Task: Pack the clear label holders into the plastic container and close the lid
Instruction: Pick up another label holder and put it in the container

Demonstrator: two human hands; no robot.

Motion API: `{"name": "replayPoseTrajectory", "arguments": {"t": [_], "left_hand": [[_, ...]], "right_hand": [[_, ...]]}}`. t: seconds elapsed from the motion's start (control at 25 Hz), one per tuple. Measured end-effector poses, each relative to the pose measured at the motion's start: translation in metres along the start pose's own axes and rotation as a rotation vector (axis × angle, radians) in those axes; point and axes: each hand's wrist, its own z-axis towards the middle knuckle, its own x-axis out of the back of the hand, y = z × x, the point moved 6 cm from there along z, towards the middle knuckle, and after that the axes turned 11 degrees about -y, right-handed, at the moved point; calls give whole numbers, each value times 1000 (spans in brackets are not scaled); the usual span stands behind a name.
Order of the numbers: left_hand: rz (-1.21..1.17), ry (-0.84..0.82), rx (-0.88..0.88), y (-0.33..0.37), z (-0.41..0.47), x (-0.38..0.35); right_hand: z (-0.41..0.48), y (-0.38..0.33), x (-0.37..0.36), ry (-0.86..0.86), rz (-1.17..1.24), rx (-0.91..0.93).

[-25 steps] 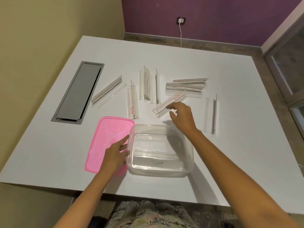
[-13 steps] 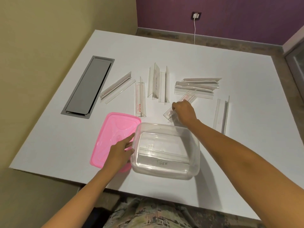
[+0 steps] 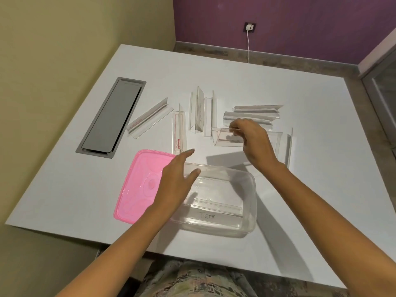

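— Holder (image 3: pixel 227 138) pinched in our right hand (image 3: pixel 250 138), lifted beyond the container (image 3: pixel 250 202)?
— Yes; our left hand (image 3: pixel 175 185) hovers spread, empty. Next we lower it beside the one inside; lid (image 3: pixel 141 185) waits

— How many clear label holders (image 3: pixel 149 120) did you count?
— Nine: seven loose on the table, one held up, one labelled "TIGER" in the container (image 3: pixel 252 190).
— Containers, lids?
— One each; the lid (image 3: pixel 143 183) was pink. Two hands.
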Motion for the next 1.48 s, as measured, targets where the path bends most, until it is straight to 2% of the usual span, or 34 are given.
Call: {"name": "replayPoseTrajectory", "arguments": {"t": [0.08,0.2,0.36,0.44,0.6,0.76,0.84,0.92,1.08,1.16,1.32,1.48], "left_hand": [[-70,-19,-75,25,7,-4],[-263,-12,-57,40,9,-5],[-221,47,-3,34,7,6],[-293,32,43,27,7,10],[-431,50,167,4,4,22],[-711,1,364,-25,-3,19],[-817,-68,443,-33,-7,12],[-717,-81,493,-42,-12,10],[-124,93,432,-59,-17,27],[30,27,403,-69,-17,21],[-61,-130,445,-88,-20,-1],[-81,-108,427,-92,-21,-4]], "right_hand": [[1,-24,6,-96,-20,54],[-8,-52,15,-182,-15,82],[-19,-68,20,-243,193,38],[-27,-74,19,-269,104,65],[-51,-70,3,-419,-290,129],[-76,-64,-19,-531,-288,69],[-84,-66,-28,-507,-263,57],[-90,-64,-36,-499,-185,43],[-97,-41,-64,-710,310,-209],[-104,-30,-82,-806,388,-296],[-116,-27,-115,-902,295,-276],[-119,-29,-140,-930,221,-262]]}}
